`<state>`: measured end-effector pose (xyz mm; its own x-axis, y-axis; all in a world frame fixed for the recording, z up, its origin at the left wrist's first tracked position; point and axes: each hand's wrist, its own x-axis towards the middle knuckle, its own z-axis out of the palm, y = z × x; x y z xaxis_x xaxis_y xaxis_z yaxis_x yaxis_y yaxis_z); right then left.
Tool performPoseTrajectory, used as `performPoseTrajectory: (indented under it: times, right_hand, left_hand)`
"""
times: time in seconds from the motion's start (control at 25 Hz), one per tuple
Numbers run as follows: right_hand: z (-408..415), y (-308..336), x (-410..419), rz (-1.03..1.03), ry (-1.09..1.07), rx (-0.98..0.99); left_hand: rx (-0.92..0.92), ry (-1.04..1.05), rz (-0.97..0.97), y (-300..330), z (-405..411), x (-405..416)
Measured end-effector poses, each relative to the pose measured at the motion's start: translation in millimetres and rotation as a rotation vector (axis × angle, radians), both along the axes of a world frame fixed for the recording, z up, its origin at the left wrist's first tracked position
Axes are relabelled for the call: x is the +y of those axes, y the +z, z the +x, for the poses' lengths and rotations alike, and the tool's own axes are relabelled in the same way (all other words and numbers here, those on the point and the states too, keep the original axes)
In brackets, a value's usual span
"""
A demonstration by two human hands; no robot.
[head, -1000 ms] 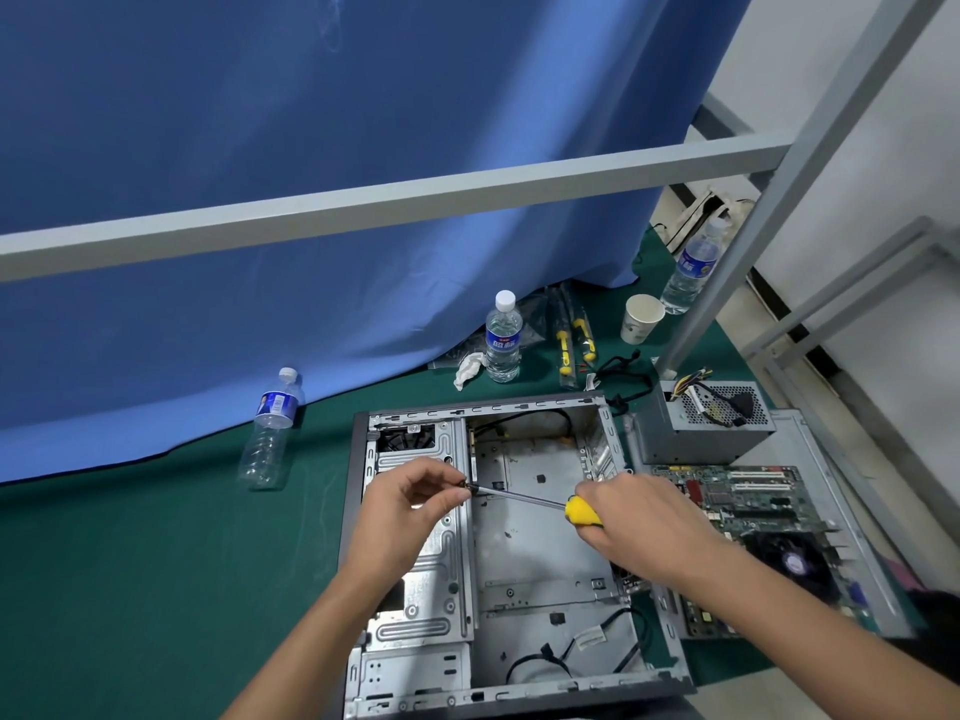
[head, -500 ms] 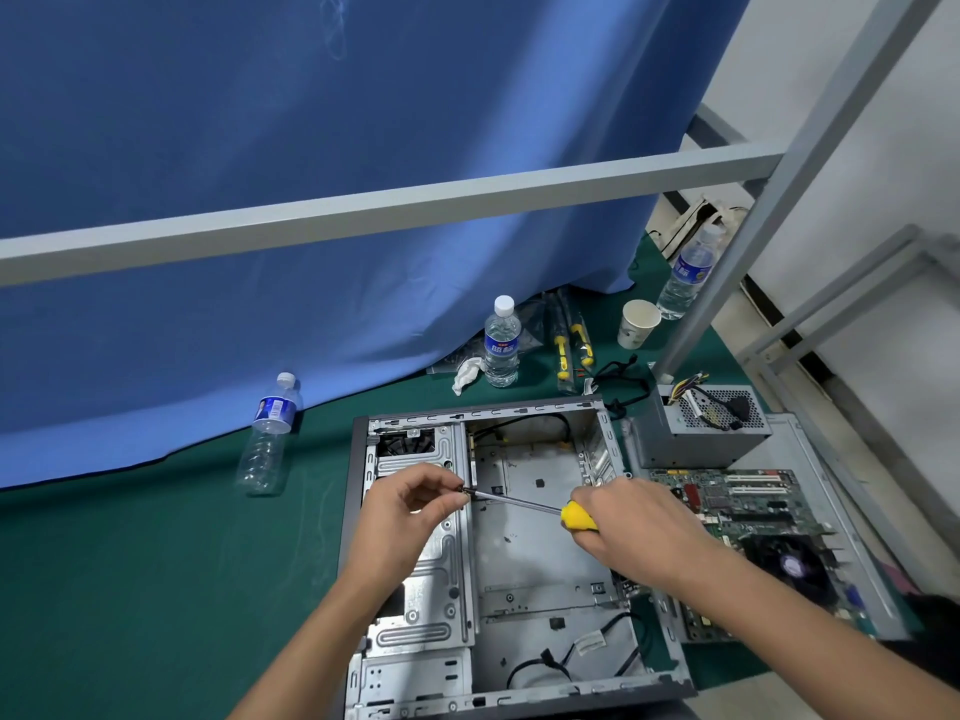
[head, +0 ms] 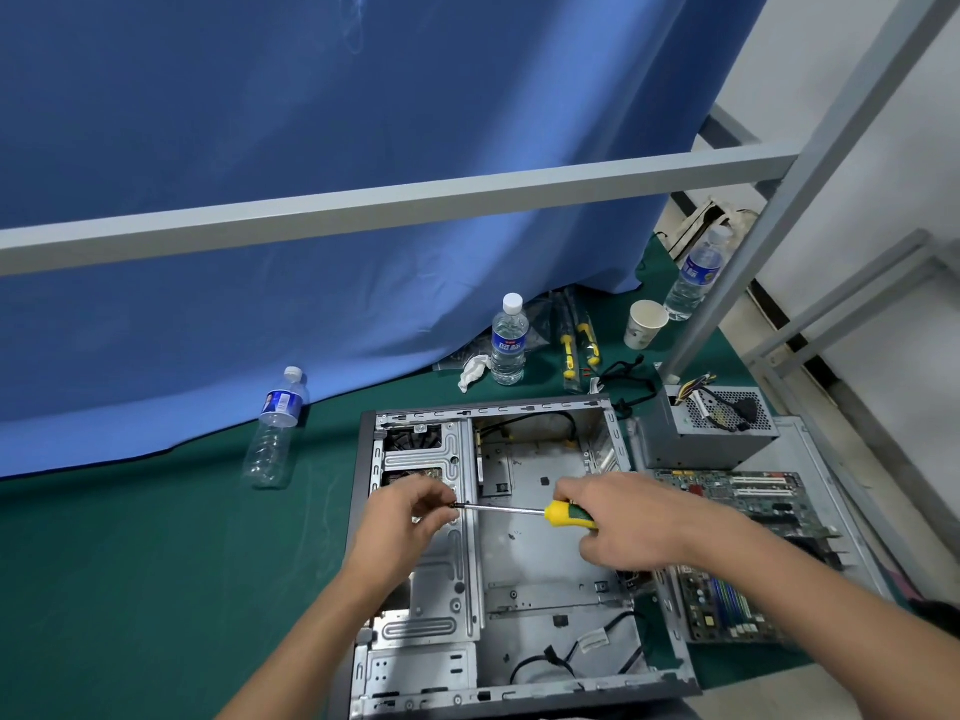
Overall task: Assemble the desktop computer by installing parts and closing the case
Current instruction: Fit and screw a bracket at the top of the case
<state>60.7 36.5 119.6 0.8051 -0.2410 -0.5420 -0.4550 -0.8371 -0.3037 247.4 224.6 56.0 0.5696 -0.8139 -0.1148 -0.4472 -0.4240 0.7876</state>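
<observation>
An open grey computer case (head: 524,558) lies flat on the green mat, its inside bare except for a few black cables at the front. My right hand (head: 631,519) grips the yellow and green handle of a screwdriver (head: 550,513), which lies nearly level over the case. My left hand (head: 410,511) pinches the screwdriver's tip above the metal drive cage (head: 441,574); whatever is at the tip is hidden by my fingers. The motherboard (head: 737,543) lies on the case's side panel to the right, with the grey power supply (head: 701,433) behind it.
Three water bottles stand on the mat: one (head: 274,428) at the left, one (head: 509,340) behind the case, one (head: 693,275) at the back right. A paper cup (head: 644,324), two more screwdrivers (head: 579,345) and a crumpled tissue (head: 474,371) lie behind the case. A grey metal frame bar (head: 395,205) crosses overhead.
Both hands and the screwdriver have stayed over the case. My right hand's fingers have shifted back along the handle, so more of its yellow and green shows.
</observation>
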Motion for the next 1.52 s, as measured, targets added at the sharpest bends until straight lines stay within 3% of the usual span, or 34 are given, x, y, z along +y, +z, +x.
performPoseTrajectory:
  times: [0.16,0.28,0.4,0.64,0.96,1.52]
  right_hand:
    - [12.1,5.1,-12.1,0.244,-0.065,-0.088]
    - [24.6,3.8,-8.9,0.483,-0.331,-0.355]
    - [42.8,4.5,-1.5,0.590,-0.541,-0.494]
    - [84.0,19.0,7.4,0.222,-0.328,-0.611]
    - [102.5,20.8,8.8,0.138,-0.159,-0.516]
    - [125.6,32.0,10.0,-0.013,0.139,-0.392]
  left_hand:
    - [0.061,-0.024,0.161,-22.2,2.0,12.6]
    - [0.154,0.038,0.207,-37.5,0.2,17.1]
    - [0.160,0.066,0.215,-47.7,1.9,8.1]
    - [-0.014,0.097,0.239,-62.3,6.9,-29.3]
    - [0.005,0.298,0.237,-78.6,8.9,-46.0]
    - [0.016,0.260,0.154,-85.9,11.8,-38.9]
